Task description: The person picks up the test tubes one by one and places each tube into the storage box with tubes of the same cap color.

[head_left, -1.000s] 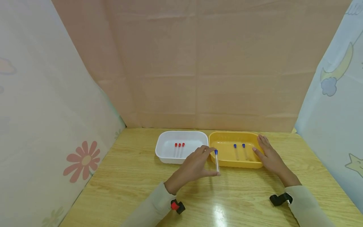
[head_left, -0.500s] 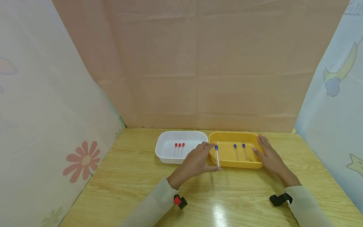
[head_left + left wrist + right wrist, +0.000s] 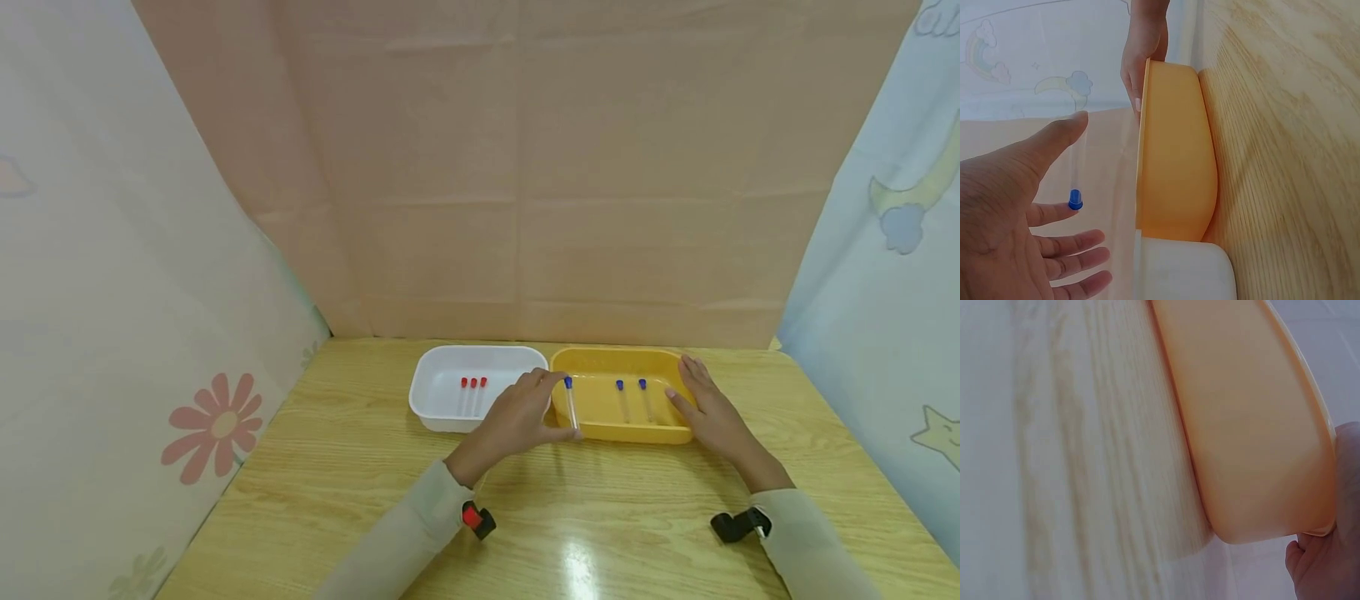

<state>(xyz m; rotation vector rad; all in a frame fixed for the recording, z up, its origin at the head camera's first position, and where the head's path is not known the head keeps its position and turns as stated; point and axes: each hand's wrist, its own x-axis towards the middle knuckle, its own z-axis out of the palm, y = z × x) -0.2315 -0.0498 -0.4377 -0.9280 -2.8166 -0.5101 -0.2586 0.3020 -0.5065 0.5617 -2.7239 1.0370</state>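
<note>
Pinching a blue-capped tube (image 3: 572, 406) above the yellow tray's (image 3: 630, 434) left rim, left hand (image 3: 517, 421); right hand (image 3: 708, 417) flat on its right edge.

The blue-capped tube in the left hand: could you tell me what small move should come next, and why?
Probably lower the blue-capped tube into the yellow tray and release. The left hand pinches it above the tray's near-left rim, beside two matching tubes.

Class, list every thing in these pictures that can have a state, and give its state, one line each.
Left hand: pinches the blue-capped tube between thumb and forefinger.
Blue-capped tube: capped, held over the yellow tray's left end.
Yellow tray: holds two blue-capped tubes lying flat.
White tray: holds three red-capped tubes lying side by side.
Right hand: fingers straight, rests against the yellow tray's right end.
</note>
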